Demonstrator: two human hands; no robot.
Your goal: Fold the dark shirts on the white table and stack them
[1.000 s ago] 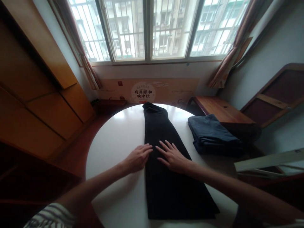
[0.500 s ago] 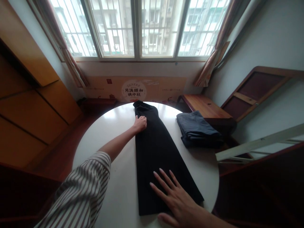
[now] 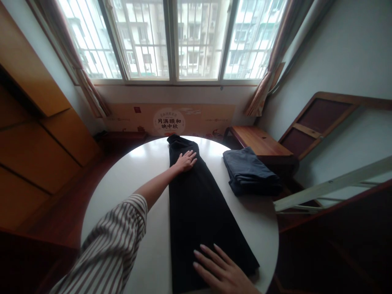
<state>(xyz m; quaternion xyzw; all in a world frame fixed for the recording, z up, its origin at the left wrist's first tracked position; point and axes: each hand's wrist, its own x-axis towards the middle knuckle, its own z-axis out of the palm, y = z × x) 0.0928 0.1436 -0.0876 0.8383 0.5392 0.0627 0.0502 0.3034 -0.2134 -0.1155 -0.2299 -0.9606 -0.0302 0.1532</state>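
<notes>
Black trousers (image 3: 200, 212), folded lengthwise into a long strip, lie across the round white table (image 3: 131, 228). Their narrower, bunched end is at the far edge and the wide end is close to me. My left hand (image 3: 185, 161) rests flat on the far part of the cloth, fingers stretched out. Over the near end, my right hand (image 3: 223, 269) lies palm down with its fingers spread; its wrist runs out of the bottom of the view. Neither hand grips anything.
Folded dark grey-blue clothes (image 3: 249, 171) are stacked at the table's right side. Behind them stands a low wooden table (image 3: 260, 141). A pale slanted rail (image 3: 333, 183) is on the right, wooden cabinets (image 3: 33, 159) on the left, and a barred window ahead.
My left hand has opened from a closed pinch at the cloth's left edge and moved right, flat onto the trousers. My right hand sits lower in view, and the view has shifted slightly.
</notes>
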